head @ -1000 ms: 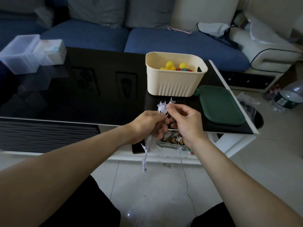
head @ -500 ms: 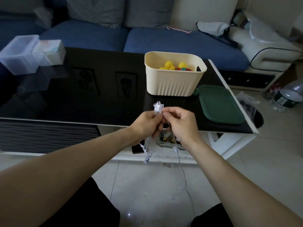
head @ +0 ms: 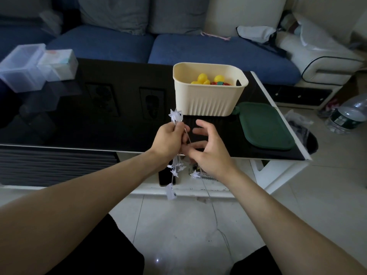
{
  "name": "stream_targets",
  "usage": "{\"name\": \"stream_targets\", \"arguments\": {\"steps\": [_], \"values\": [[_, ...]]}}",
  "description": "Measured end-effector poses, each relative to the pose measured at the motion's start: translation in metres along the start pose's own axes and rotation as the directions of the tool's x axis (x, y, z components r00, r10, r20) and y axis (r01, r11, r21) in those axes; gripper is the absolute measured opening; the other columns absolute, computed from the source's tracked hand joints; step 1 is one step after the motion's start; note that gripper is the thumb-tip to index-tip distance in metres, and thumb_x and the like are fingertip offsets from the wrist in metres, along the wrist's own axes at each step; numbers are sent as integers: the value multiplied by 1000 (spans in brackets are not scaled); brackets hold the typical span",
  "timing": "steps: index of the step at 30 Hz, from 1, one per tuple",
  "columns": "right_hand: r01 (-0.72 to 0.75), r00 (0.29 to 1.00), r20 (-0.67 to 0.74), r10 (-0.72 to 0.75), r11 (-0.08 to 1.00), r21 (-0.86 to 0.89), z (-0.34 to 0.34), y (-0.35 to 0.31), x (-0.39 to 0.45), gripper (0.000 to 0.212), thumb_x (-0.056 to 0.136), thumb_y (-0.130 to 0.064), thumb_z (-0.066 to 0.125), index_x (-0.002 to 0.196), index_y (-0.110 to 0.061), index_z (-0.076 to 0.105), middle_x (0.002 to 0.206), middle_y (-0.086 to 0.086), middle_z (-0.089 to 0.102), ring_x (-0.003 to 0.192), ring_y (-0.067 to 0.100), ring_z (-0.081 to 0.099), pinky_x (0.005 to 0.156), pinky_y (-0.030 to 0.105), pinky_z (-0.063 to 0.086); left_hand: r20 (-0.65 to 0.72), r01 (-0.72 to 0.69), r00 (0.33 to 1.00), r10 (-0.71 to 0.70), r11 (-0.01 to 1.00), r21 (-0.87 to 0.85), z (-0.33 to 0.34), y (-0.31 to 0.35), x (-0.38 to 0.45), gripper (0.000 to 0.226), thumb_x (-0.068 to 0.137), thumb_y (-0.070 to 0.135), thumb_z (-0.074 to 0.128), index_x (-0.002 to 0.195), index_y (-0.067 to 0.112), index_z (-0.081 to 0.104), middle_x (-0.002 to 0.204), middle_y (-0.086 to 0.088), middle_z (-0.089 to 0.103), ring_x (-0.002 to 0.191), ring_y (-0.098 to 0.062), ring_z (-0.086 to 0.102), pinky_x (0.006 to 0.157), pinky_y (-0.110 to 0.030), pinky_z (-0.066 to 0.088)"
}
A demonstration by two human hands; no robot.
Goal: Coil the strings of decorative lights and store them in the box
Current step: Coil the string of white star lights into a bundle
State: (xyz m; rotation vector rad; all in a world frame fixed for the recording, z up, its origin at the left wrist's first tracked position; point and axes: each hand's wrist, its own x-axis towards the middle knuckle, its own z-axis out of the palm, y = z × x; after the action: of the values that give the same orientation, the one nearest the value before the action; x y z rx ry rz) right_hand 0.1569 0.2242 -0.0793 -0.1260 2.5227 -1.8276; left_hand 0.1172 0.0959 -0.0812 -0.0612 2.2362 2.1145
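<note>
Left hand (head: 168,139) grips bunched lights (head: 175,116) near box (head: 208,100), anchoring the coil; right hand (head: 210,151) open, empty, likely reaching for slack.

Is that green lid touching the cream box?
Cannot tell. In the head view the green lid lies beside the cream box, its corner tab hidden behind the box's base.

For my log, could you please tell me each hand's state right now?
Left hand: grips the star light string.
Right hand: open, fingers spread, holding nothing.
</note>
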Motion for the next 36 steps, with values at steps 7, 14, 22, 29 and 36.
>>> {"name": "stream_targets", "arguments": {"steps": [7,14,22,29,36], "values": [[-32,968,237,87,973,-230,-16,14,3,8,89,-21,75,86,-24,69,81,-5,70,69,6,63,66,28,52,-75,20,997,-36,979,-205,-12,7,9,33,107,19,34,78,12,49,60,-1,50,52,-18,49,51,-31,44],[-214,943,246,224,975,-67,-20,21,8,16,87,-4,74,89,-14,61,102,14,65,77,24,70,79,51,61,-46,77,993,-110,884,-461,-20,21,9,30,108,19,28,84,11,44,57,-7,52,52,-26,63,60,-39,59],[-243,929,238,283,953,-183,-31,20,11,24,90,-18,74,108,-12,60,101,8,71,46,10,57,41,22,43,-72,100,985,-154,868,-487,-31,22,9,34,108,22,29,77,16,41,52,3,28,45,-13,27,47,-27,41],[-249,907,253,337,913,-324,-69,30,11,23,84,-32,78,91,-10,75,75,4,73,65,11,63,74,30,54,-222,52,959,-174,882,-468,-52,26,13,32,106,18,29,76,18,41,53,5,29,44,-9,23,40,-24,23],[-180,968,150,200,974,-135,-69,32,13,16,86,-23,76,88,-8,73,63,3,67,56,14,59,64,31,53,-211,64,963,-170,899,-434,-48,19,14,21,101,17,35,85,13,48,49,6,31,43,-9,23,41,-24,19]]}}
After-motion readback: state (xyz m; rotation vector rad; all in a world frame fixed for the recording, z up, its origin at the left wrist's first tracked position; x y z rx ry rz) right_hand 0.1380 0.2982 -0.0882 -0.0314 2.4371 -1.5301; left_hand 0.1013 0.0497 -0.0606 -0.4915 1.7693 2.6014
